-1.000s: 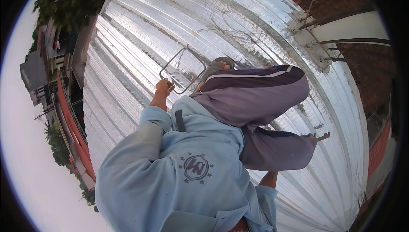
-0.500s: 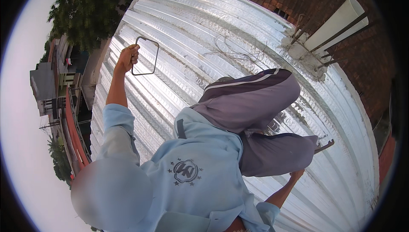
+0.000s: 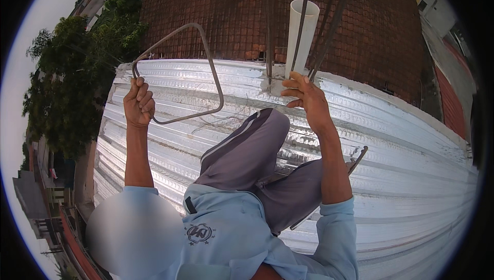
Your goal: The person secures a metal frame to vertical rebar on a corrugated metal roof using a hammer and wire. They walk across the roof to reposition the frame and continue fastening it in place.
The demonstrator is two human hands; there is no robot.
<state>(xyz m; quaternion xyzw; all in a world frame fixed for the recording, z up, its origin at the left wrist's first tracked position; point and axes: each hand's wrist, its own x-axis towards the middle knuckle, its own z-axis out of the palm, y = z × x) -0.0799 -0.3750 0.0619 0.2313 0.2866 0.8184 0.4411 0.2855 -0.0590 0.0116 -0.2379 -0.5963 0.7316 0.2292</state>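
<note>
My left hand [image 3: 139, 104] is closed around one corner of a rebar stirrup [image 3: 216, 74], a dark steel rod bent into a four-sided loop and raised above the metal sheeting. Its plane faces me, with the loop reaching to the right of the fist. My right hand [image 3: 311, 100] is lifted with fingers apart and nothing visible in it. It is just in front of the base of a white pipe [image 3: 307, 28] and upright steel bars [image 3: 269, 28]; whether a fingertip touches a bar I cannot tell.
Ribbed silver metal sheeting [image 3: 401, 177] lies under me, with loose thin wire [image 3: 221, 121] on it. A bar with a hooked end [image 3: 358, 159] shows beside my knee. Beyond the sheeting's far edge is a brown tiled roof [image 3: 216, 7]; trees [image 3: 67, 94] stand at the left.
My view has turned toward the pipe and bars. The stirrup in my left hand has come up and appears larger. My right hand has risen from beside my knee to near the bars.
</note>
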